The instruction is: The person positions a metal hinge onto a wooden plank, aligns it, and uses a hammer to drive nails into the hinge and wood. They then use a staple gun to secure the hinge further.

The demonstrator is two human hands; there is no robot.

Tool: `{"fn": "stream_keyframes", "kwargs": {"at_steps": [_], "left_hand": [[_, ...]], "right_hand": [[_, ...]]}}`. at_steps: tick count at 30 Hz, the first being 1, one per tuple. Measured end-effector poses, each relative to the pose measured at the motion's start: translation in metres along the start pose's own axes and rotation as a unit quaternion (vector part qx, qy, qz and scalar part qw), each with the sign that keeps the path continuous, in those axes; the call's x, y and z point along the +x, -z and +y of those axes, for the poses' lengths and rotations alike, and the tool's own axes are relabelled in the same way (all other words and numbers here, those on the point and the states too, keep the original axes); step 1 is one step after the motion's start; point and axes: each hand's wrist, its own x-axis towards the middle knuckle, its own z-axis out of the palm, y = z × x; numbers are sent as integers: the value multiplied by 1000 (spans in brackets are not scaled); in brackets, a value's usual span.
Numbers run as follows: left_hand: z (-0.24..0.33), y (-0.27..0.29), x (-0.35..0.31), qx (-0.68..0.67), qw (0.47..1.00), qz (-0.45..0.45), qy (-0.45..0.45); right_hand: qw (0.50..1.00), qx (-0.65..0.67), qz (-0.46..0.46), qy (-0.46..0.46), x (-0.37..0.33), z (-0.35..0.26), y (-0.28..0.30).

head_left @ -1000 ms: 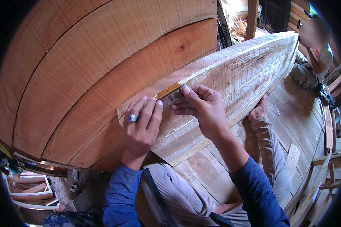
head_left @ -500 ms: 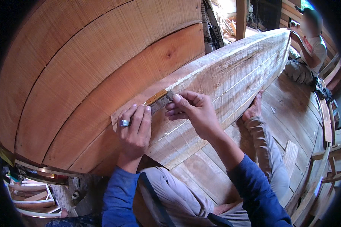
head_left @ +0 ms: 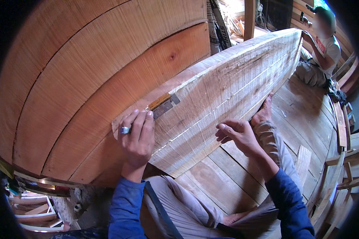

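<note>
A long wooden plank (head_left: pixel 235 75) stands on its edge in front of me. At its near end, a small tool with a yellow-brown wooden bar (head_left: pixel 158 102) and a grey metal plate (head_left: pixel 163 109) sits along the top edge. The plate lies against the plank's face; I cannot tell the tool's exact kind. My left hand (head_left: pixel 137 137), wearing a ring with a blue stone, presses its closed fingers on the plank at the tool's lower end. Off the plank's face, my right hand (head_left: pixel 241 137) has its fingers curled, thumb close to index finger. Anything pinched there is hidden.
Large curved reddish-brown boards (head_left: pixel 107 71) rise behind the plank on the left. A co-worker (head_left: pixel 323 47) sits at its far end, a hand on it. My bare foot (head_left: pixel 262 111) is by its lower edge on the board floor (head_left: pixel 211 183). Wood pieces (head_left: pixel 339 159) lie right.
My right hand has left the tool's metal end and moved right and down, away from the plank. My left hand stays at the tool, which remains on the plank's edge.
</note>
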Motion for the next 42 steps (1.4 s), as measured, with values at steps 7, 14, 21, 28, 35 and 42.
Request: {"fn": "stream_keyframes", "kwargs": {"at_steps": [7, 14, 21, 28, 35, 42], "left_hand": [[1, 0, -1, -7, 1000, -4, 6], [4, -7, -4, -25, 999, 31, 27], [6, -12, -4, -25, 998, 51, 32], [3, -9, -7, -19, 998, 51, 41], [8, -6, -2, -27, 998, 33, 48], [6, -7, -9, -30, 997, 31, 58]], "right_hand": [[997, -61, 22, -50, -37, 24, 34], [993, -44, 71, -84, -61, 33, 71], [989, -35, 124, -78, -66, 38, 88], [991, -25, 99, -87, -61, 42, 83], [988, -25, 112, -100, -67, 39, 83], [991, -31, 93, -87, -65, 41, 77]]}}
